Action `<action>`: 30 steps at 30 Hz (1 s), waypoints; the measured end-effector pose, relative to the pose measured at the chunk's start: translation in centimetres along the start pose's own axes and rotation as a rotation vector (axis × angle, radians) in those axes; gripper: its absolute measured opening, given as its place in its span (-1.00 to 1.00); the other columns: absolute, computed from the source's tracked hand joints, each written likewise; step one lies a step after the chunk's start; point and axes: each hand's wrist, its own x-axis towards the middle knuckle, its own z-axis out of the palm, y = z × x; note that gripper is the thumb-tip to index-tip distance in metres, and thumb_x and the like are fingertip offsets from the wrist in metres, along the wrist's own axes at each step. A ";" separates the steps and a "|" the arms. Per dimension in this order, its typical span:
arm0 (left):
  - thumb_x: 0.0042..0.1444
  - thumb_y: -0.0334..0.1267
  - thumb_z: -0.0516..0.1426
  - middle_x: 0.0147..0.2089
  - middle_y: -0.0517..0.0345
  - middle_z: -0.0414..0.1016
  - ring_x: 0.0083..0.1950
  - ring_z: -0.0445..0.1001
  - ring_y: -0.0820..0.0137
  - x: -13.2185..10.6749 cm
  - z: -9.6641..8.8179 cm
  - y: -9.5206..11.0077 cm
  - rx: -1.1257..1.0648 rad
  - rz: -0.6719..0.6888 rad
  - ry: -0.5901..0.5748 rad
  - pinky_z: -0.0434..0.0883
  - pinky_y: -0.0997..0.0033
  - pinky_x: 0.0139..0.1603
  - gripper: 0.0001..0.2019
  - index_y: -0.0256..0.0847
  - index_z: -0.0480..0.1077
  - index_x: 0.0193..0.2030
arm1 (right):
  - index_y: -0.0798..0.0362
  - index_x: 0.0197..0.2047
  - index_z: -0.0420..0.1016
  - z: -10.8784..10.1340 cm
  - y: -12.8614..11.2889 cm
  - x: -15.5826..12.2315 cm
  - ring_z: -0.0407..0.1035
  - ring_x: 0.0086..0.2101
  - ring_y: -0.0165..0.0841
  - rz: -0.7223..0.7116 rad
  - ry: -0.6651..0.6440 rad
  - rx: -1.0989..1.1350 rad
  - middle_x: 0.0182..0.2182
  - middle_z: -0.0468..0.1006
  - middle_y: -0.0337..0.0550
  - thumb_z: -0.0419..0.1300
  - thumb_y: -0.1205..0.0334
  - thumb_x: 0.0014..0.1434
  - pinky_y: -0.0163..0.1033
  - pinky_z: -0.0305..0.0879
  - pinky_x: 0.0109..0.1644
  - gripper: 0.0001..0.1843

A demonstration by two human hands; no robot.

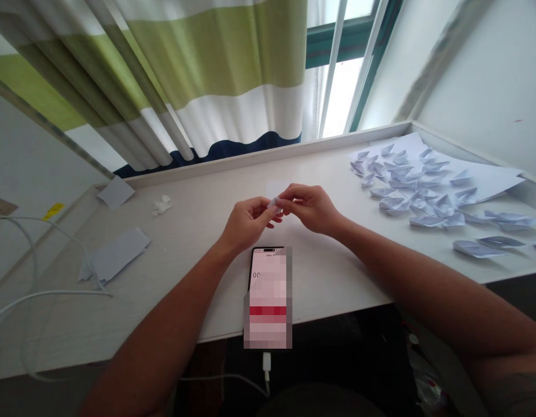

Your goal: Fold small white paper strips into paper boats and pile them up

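Note:
My left hand (pixel 248 220) and my right hand (pixel 309 207) meet above the middle of the white table (pixel 198 214). Both pinch a small folded piece of white paper (pixel 274 202) between thumb and fingertips, and most of the piece is hidden by the fingers. A phone (pixel 268 295) with a lit screen lies flat on the table just below my hands, near the front edge.
Several folded paper boats (pixel 407 185) lie on white sheets (pixel 480 174) at the right. Folded paper pieces (pixel 114 258) and a sheet (pixel 116 192) lie at the left, beside a crumpled scrap (pixel 162 205). A white cable (pixel 46 295) runs along the left; a striped curtain (pixel 198 75) hangs behind.

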 end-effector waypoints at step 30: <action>0.04 0.04 0.52 -0.15 0.04 0.75 -0.19 0.75 0.25 0.5 -0.3 -0.6 -0.026 0.071 0.216 0.68 0.28 -0.19 -0.57 -0.18 0.45 -0.28 | 0.01 -0.24 0.50 0.5 0.7 0.5 0.63 -0.25 -0.29 0.139 0.131 0.335 -0.31 0.62 -0.21 0.53 -0.21 0.15 0.03 0.70 0.04 -0.50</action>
